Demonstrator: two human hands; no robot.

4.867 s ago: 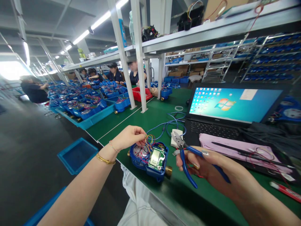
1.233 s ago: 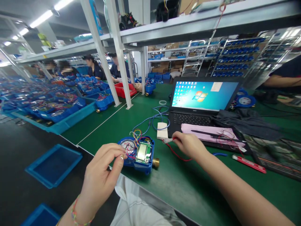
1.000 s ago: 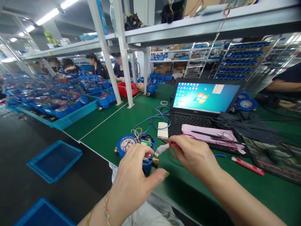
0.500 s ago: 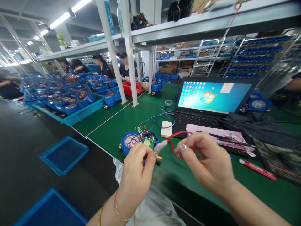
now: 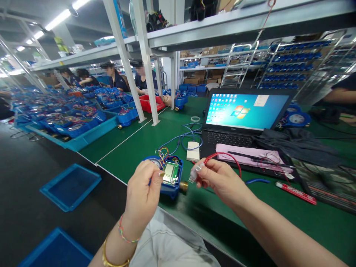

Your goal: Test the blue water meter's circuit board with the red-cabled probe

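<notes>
A blue water meter (image 5: 178,187) lies on the green bench, its housing uncovered so that a green circuit board with a small display (image 5: 170,172) shows. Thin coloured wires rise from it, and a brass pipe end sticks out to the right. Across the meter's left side is my left hand (image 5: 143,191), thumb and fingers pinched together; what they hold, if anything, is hidden. Right of the meter, my right hand (image 5: 218,181) grips a whitish pin connector (image 5: 194,172), its metal pins pointing down and left. A red cable (image 5: 235,161) loops behind that hand.
Behind stands an open laptop (image 5: 247,111), with a pink sheet (image 5: 250,155) on its front. A white box (image 5: 193,151) with blue cable is beside it. To the right lie a red marker (image 5: 296,193) and dark cloth (image 5: 294,144). Meters fill blue trays (image 5: 97,135) at left; co-workers sit beyond.
My left hand has left the connector and brass end, moving left. My right hand now has the connector, its pins turned down, and the circuit board is more exposed. The view shifted slightly.
</notes>
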